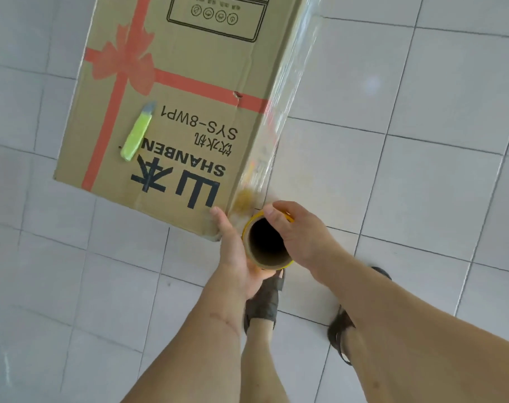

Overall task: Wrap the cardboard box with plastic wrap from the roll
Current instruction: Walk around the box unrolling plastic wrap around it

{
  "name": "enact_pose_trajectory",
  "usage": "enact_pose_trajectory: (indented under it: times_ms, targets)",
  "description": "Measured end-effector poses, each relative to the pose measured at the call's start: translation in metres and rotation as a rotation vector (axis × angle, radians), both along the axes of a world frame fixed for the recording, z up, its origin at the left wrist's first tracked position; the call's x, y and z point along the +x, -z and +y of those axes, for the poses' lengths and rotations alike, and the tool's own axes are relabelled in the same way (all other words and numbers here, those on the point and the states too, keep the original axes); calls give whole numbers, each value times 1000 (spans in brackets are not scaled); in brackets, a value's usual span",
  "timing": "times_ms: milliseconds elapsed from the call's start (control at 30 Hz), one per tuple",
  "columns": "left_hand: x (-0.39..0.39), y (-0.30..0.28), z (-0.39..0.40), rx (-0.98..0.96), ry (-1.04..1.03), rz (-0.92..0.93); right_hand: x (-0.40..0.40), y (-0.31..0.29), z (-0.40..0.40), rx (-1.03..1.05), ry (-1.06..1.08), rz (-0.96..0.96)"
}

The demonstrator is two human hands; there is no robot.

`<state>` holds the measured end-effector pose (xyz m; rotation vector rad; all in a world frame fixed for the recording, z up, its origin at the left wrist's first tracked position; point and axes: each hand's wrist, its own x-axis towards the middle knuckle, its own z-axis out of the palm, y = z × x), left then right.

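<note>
Both hands grip roll (266,244) — L hand (236,251), R hand (300,234), wrap (291,91) on box (174,112) side

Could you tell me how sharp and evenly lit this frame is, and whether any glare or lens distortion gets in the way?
Head view: soft, even daylight, faint shadows; the cardboard box print reads sharply; glare streaks the plastic wrap on its right side; slight blur near the roll between the left hand and right hand; wide-angle bending of floor tile lines.
</note>
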<state>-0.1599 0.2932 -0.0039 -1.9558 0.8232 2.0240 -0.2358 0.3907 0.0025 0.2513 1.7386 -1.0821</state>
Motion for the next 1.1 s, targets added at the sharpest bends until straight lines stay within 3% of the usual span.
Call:
enact_pose_trajectory:
  times_ms: [167, 400, 533, 667, 800, 1000, 1100]
  targets:
    - [-10, 8, 9, -75, -141, 24, -12, 3, 8, -57, -64, -26]
    - [-8, 20, 13, 135, -256, 180, -42, -2, 3, 25, -134, 17]
    - [-31, 17, 16, -28, -327, -3, -55, -7, -3, 40, -199, 3]
    - [-41, 23, 17, -7, -254, 168, -68, -5, -10, 31, -186, -46]
    - [-46, 27, 22, 108, -326, 269, -88, -5, -13, 46, -231, 15]
    - [-79, 25, 16, 9, -389, 129, -113, -4, -15, -16, -399, 15]
    - [-89, 24, 20, 44, -447, 166, -131, -2, -18, -52, -413, -1]
